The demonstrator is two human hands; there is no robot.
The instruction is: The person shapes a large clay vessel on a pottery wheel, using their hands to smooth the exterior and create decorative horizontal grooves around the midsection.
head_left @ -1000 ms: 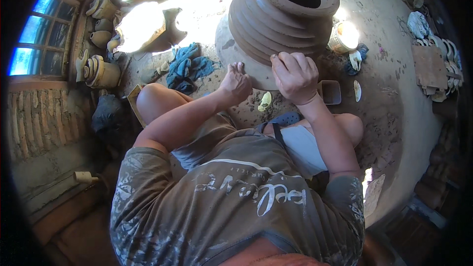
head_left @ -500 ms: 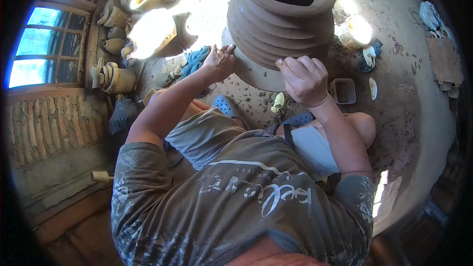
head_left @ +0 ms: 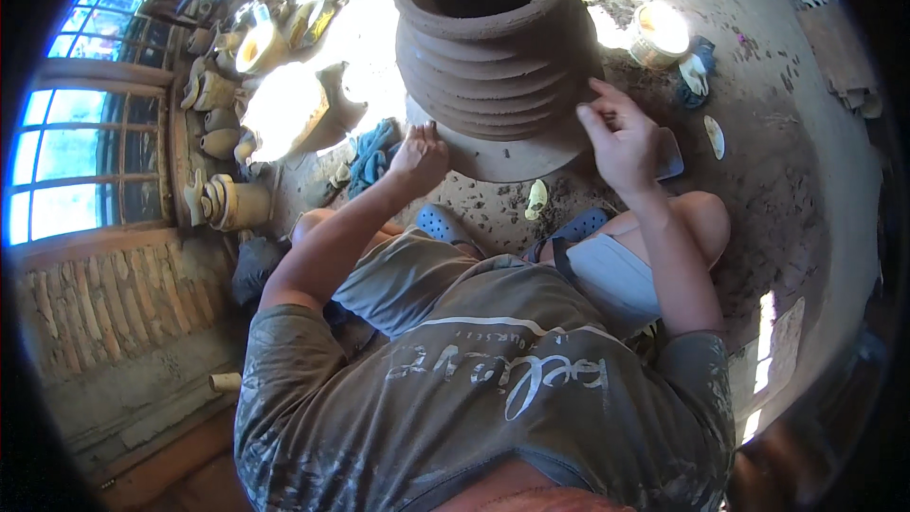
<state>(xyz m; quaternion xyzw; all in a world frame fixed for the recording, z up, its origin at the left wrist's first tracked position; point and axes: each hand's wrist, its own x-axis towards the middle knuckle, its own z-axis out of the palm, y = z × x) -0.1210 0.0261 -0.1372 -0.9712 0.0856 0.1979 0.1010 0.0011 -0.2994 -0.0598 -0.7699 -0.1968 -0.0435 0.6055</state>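
Note:
A big brown clay pot (head_left: 498, 76) with a wide rim and several stacked ridges stands upright on a round grey pottery wheel (head_left: 507, 159). My left hand (head_left: 420, 159) is at the wheel's left edge, its fingers bent together over the edge. To the right of the pot, my right hand (head_left: 627, 140) is raised with thumb and forefinger apart. Its fingertips are close to the pot's lower side; whether they touch it I cannot tell. Nothing shows between them.
A pale bucket (head_left: 659, 35) and a dark-and-white cloth (head_left: 697, 71) lie beyond my right hand. Behind it is a plastic tub (head_left: 669, 154). Blue cloth (head_left: 373, 156) lies left of the wheel, near stacked pots (head_left: 237, 204). Clay crumbs dot the floor.
My right hand has opened from a pinch at the pot's lower front and moved to its right side. My left hand's fingers have drawn together at the wheel's edge. The view has shifted.

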